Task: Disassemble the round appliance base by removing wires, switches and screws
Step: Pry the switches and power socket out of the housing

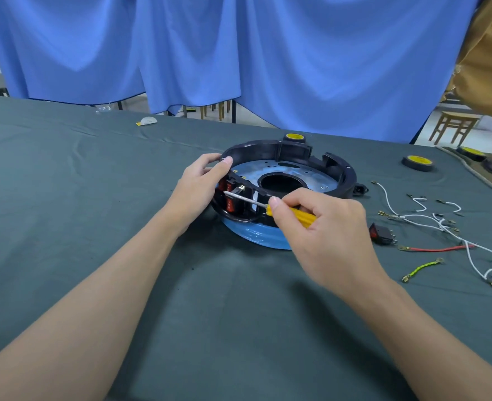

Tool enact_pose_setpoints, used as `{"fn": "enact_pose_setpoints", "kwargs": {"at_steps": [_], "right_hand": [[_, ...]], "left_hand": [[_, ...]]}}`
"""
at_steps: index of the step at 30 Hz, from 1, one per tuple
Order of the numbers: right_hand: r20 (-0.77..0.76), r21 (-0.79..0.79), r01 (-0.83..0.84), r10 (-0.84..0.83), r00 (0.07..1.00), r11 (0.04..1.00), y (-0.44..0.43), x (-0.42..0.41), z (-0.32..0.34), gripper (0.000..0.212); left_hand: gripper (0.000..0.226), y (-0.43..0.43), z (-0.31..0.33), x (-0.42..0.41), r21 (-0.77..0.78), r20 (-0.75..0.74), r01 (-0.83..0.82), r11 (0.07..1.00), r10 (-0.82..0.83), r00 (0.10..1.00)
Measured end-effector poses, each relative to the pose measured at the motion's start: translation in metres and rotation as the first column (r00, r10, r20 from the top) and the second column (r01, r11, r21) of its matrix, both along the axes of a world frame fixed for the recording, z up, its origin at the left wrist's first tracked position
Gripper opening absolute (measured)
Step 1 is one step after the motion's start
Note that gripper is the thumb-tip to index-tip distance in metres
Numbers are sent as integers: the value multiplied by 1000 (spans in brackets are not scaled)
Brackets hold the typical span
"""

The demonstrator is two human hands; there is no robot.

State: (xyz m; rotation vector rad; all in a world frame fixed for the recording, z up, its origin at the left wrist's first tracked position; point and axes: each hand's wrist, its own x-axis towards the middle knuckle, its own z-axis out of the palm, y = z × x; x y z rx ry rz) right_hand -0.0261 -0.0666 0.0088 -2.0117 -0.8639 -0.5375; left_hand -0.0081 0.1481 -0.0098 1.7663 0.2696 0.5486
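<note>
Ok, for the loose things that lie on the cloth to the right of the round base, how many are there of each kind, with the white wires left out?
red wire: 1
green-yellow wire: 1
black rocker switch: 1
yellow-topped rolls: 2
Total: 5

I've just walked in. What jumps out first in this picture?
The round black-and-blue base sits mid-table, with the left hand gripping its rim. The right hand holds a yellow screwdriver, its tip at the red switches in the base's near-left wall. White wires and a loose switch lie on the cloth to the right.
</note>
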Motion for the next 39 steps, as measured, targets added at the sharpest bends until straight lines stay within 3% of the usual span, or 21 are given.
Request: {"fn": "enact_pose_setpoints", "kwargs": {"at_steps": [6, 11, 18, 23, 25, 28, 31, 34, 39], "right_hand": [[-66, -17, -33, 32, 997, 999, -6, -1, 8, 34], [-236, -17, -28, 23, 971, 999, -11, 2, 14, 34], [-251, -169, 63, -105, 962, 984, -20, 4, 12, 32], [-315, -153, 29, -77, 946, 988, -4, 2, 2, 39], [-442, -53, 42, -61, 895, 998, -1, 3, 0, 39], [-715, 229, 20, 154, 682, 973, 0, -1, -1, 35], [-790, 344, 37, 268, 551, 938, -1, -4, 1, 30], [-804, 373, 48, 296, 516, 927, -3, -5, 6, 27], [-737, 534, 124, 388, 553, 836, -17, 3, 22, 25]], "left_hand": [[48, -2, 0, 0, 9, -6, 0, 1000, 0, 1000], [51, -2, -1, -1, 21, -10, -14, 1000, 14, 1000], [51, -1, -2, 2, 35, -7, -17, 999, 18, 1000], [51, -1, -2, 3, 35, -12, -15, 999, 16, 1000], [51, -1, -2, 3, 38, -13, -16, 999, 16, 1000], [52, 0, -3, 3, 46, -10, -18, 999, 19, 1000], [50, -1, -2, 2, 47, -14, -10, 999, 11, 1000], [46, 0, -2, 2, 41, -11, -8, 999, 9, 1000], [39, 0, -3, 3, 46, -9, -13, 999, 13, 1000]]}}
